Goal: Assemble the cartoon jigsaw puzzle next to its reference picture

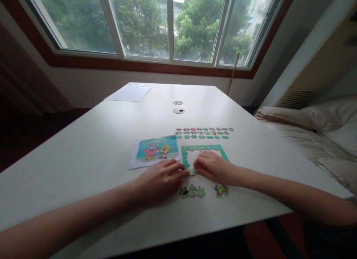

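Observation:
A partly built jigsaw puzzle (224,152) lies on the table, a teal border around a bare middle. At its lower left corner, a pale green puzzle piece (192,172) sits between my two hands. My left hand (167,176) is closed, its bent fingertips pressed at the piece's left side. From the right, my right hand (213,167) reaches over the border, with fingers curled in a pinch at the piece's right edge. Just below lie several loose pale green pieces (192,191) and a small cluster of colourful pieces (222,190). My right hand hides part of the border.
Left of the puzzle lies a cartoon reference picture (157,149). Rows of loose puzzle pieces (206,133) are laid out beyond it. Farther back are two round metal-looking discs (179,110) in the white table (92,140) and a paper sheet (128,93). A sofa (304,129) stands at right.

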`<move>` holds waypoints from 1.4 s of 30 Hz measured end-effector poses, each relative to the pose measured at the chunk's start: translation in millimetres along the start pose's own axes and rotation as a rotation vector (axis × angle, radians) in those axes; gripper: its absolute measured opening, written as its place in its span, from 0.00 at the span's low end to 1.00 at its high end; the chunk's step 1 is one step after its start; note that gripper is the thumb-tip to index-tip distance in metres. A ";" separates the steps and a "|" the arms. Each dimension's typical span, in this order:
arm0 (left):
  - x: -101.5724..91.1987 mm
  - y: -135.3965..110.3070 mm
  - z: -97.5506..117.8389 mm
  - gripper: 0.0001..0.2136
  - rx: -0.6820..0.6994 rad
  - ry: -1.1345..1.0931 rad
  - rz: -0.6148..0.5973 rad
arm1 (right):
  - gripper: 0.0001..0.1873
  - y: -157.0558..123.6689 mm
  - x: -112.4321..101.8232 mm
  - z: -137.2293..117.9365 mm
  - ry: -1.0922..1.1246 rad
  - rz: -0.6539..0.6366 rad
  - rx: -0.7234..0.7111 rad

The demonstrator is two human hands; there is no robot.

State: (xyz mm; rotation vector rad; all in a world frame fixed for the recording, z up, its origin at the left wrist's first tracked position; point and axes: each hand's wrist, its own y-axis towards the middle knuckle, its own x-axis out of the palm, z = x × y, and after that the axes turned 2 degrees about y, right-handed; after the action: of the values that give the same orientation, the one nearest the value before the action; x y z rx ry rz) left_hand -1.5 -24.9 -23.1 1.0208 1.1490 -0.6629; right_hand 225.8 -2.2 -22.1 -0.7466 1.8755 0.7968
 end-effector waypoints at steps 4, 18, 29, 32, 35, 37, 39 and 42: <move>-1.2 -0.1 -1.0 0.13 0.024 0.092 -0.082 | 0.05 -2.5 -6.9 1.6 0.016 -0.021 -0.013; -28.6 -10.8 -13.9 0.20 -0.071 0.208 -0.149 | 0.19 -42.8 -77.3 82.1 0.240 -0.259 0.300; -60.7 -93.4 -120.3 0.30 -0.619 0.068 -0.206 | 0.32 -49.0 -74.4 100.2 0.367 -0.363 0.440; -57.1 -95.0 -122.6 0.29 -0.596 0.097 -0.254 | 0.32 -49.7 -72.6 101.5 0.338 -0.356 0.432; -51.7 -91.9 -119.6 0.28 -0.581 0.124 -0.282 | 0.32 -50.3 -70.4 104.4 0.315 -0.358 0.425; -48.7 -90.1 -117.4 0.29 -0.577 0.106 -0.296 | 0.33 -50.2 -69.4 105.4 0.305 -0.359 0.424; -46.9 -88.9 -115.4 0.29 -0.574 0.081 -0.313 | 0.33 -49.8 -69.3 104.9 0.301 -0.357 0.428; -46.5 -87.4 -112.9 0.29 -0.583 0.075 -0.334 | 0.33 -48.8 -69.9 102.5 0.297 -0.349 0.435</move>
State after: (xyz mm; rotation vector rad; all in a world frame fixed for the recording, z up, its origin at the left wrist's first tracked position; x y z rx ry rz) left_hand -137.6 37.9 -13.6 0.3644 1.4819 -0.5018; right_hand 342.6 59.6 -5.0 -0.9087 2.0042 0.0508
